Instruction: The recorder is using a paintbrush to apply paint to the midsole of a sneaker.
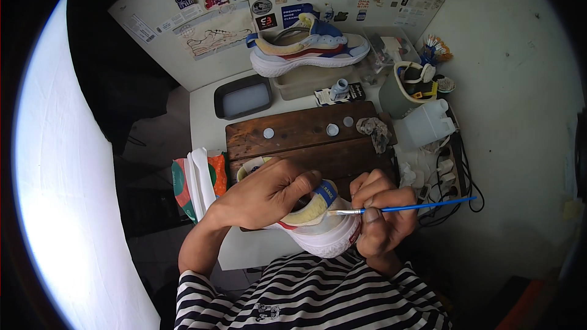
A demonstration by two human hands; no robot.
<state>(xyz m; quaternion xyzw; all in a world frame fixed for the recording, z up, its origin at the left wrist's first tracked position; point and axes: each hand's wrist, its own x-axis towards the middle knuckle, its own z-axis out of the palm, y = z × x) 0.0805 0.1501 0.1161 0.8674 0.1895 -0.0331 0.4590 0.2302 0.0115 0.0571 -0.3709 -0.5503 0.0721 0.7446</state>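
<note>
A white sneaker (325, 239) with a yellow collar lining and a blue heel tab is held close to my body, its heel turned toward me. My left hand (269, 190) grips it over the collar, thumb along the opening and fingers out of sight, covering much of the shoe. In my right hand (384, 215), closed in a pinch, is a thin blue paintbrush (422, 207). The brush's pale bristles touch or nearly touch the heel side just below the yellow collar. Behind my hands lies a dark wooden board (287, 123), partly hidden by them.
Small white caps (332, 129) and a crumpled rag (375, 134) rest on the board. Behind it are a black tray (243, 96), a small paint bottle (339, 89) and another sneaker (309, 49). At right stand a grey-green bucket (391, 98), a translucent jug (426, 123) and cables. A tissue pack (194, 184) lies left.
</note>
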